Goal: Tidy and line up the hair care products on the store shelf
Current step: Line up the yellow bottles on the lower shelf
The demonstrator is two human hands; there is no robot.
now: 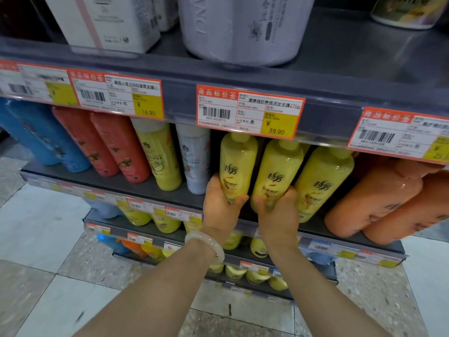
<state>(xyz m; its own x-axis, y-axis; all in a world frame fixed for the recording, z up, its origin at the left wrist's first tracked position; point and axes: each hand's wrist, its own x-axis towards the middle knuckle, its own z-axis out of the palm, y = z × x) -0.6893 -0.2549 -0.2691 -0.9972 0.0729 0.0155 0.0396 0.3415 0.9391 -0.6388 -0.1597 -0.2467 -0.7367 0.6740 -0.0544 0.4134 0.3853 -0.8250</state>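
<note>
The left hand (220, 200) grips one yellow bottle (237, 164) and the right hand (277, 210) grips the next yellow bottle (277, 173), both under the 39.90 price tag (250, 113). She seems to be lining them up. Next, they likely need nudging level with the third yellow bottle (320, 181).

2 bare forearms reach in from the bottom edge, with no sleeve showing on either. The left hand (220, 205) has 1 smooth, pale, milky-white bangle (206, 244) round its wrist, thick and rounded like polished stone. The right hand (277, 212) and its wrist carry no band, and no ring can be made out on the fingers that show.
</note>
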